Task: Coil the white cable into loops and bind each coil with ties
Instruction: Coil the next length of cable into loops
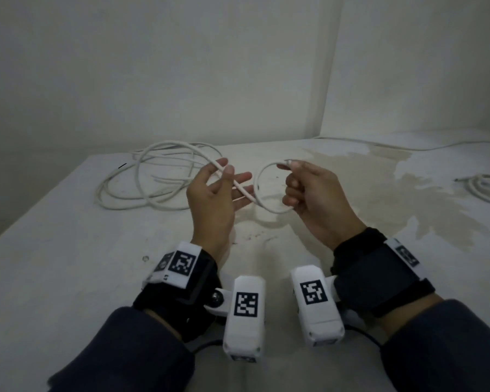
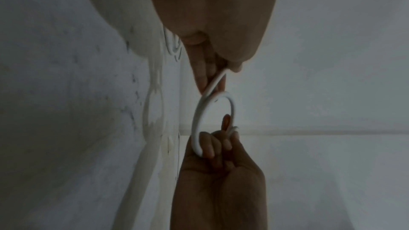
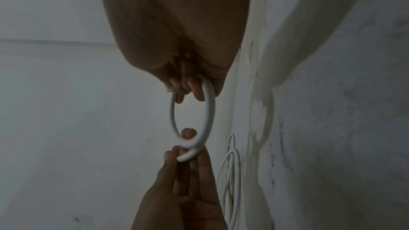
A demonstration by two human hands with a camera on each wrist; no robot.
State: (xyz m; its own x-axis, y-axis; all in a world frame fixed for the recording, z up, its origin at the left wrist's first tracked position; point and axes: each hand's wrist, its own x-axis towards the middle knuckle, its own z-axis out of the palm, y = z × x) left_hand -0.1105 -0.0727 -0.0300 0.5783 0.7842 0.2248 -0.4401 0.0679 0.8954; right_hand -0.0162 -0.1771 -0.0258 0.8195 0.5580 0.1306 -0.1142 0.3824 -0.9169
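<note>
The white cable (image 1: 153, 179) lies in a loose pile of loops at the back left of the table (image 1: 68, 264). One strand rises from the pile to my left hand (image 1: 226, 167), which pinches it between thumb and fingers, the other fingers spread. Past that hand the cable curls into one small loop (image 1: 258, 190) held in the air. My right hand (image 1: 290, 166) pinches the cable's end at the top of that loop, its other fingers curled around the loop's lower part. The left wrist view shows the loop (image 2: 196, 120) between both hands. The right wrist view shows the loop (image 3: 210, 111) too.
A second bundle of white cable (image 1: 484, 188) lies at the table's right edge. A thin cord (image 1: 408, 145) runs along the back by the wall. A pale stain (image 1: 379, 179) spreads over the right half. A short dark strip (image 1: 122, 165) lies beside the pile.
</note>
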